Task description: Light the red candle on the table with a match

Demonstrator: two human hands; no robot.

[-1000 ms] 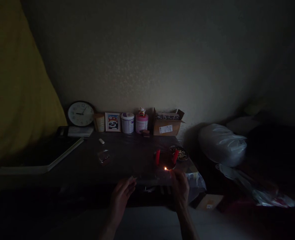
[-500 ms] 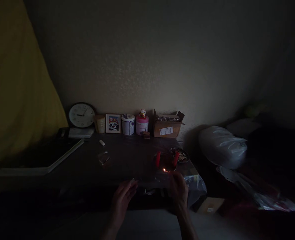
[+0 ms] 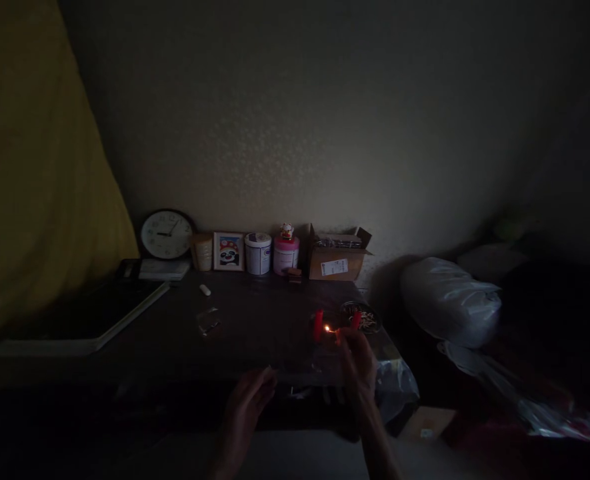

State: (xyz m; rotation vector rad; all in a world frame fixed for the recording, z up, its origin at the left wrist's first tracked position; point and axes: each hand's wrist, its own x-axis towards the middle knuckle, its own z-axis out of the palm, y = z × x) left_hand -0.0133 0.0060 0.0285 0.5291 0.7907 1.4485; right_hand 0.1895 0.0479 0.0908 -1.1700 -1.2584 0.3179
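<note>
In the head view my right hand point(image 3: 359, 360) pinches a burning match point(image 3: 333, 331), its small flame pointing left. The flame is beside the left red candle point(image 3: 318, 325); I cannot tell if it touches the wick. A second red candle point(image 3: 356, 321) stands just behind my right fingers, partly covered by them. Behind that is a round dish point(image 3: 365, 317) of matchsticks. My left hand point(image 3: 249, 393) hovers at the table's front edge, fingers curled together. A small pale edge shows at its fingertips, but the dimness hides what it is.
Along the wall stand a clock point(image 3: 167, 235), a panda picture point(image 3: 229, 252), a white tin point(image 3: 258, 255), a pink tin point(image 3: 285, 257) with a figurine, and an open cardboard box point(image 3: 337, 262). A clear packet point(image 3: 208, 321) lies on the dark table point(image 3: 259, 320). White bags point(image 3: 447, 300) fill the right.
My right hand has raised the burning match slightly, bringing its flame up beside the left candle. My left hand stays near the table edge. The view has shifted a little.
</note>
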